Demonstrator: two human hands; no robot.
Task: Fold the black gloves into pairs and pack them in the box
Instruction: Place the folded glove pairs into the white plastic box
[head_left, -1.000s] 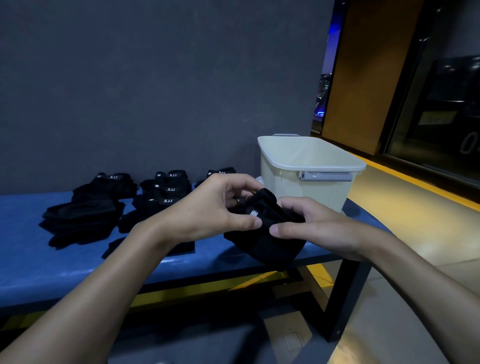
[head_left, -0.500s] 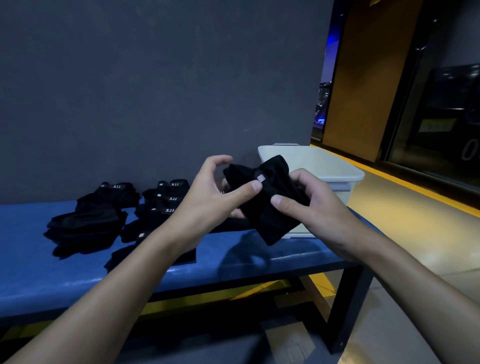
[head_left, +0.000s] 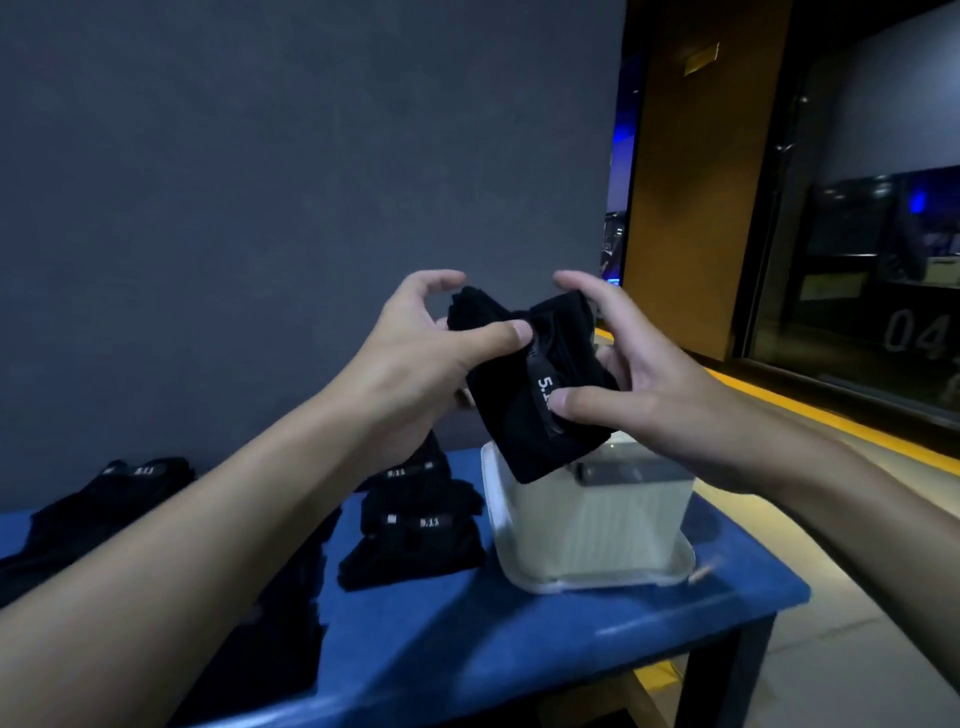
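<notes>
The left hand (head_left: 415, 358) and right hand (head_left: 654, 384) now hold the folded gloves (head_left: 524, 415) higher than a second ago, up from the bench's front edge to over the box (head_left: 587, 525) rim; the bundle is turned, its 5.1 strap now facing up under the right thumb

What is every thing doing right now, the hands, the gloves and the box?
Bench, blue, standing level.
Box, upright on the bench.
Loose gloves, lying in piles on the bench.
Folded gloves, bundled, held in the air.
Left hand, pinches the folded gloves' upper end.
Right hand, grips the folded gloves, thumb on the white label.
</notes>
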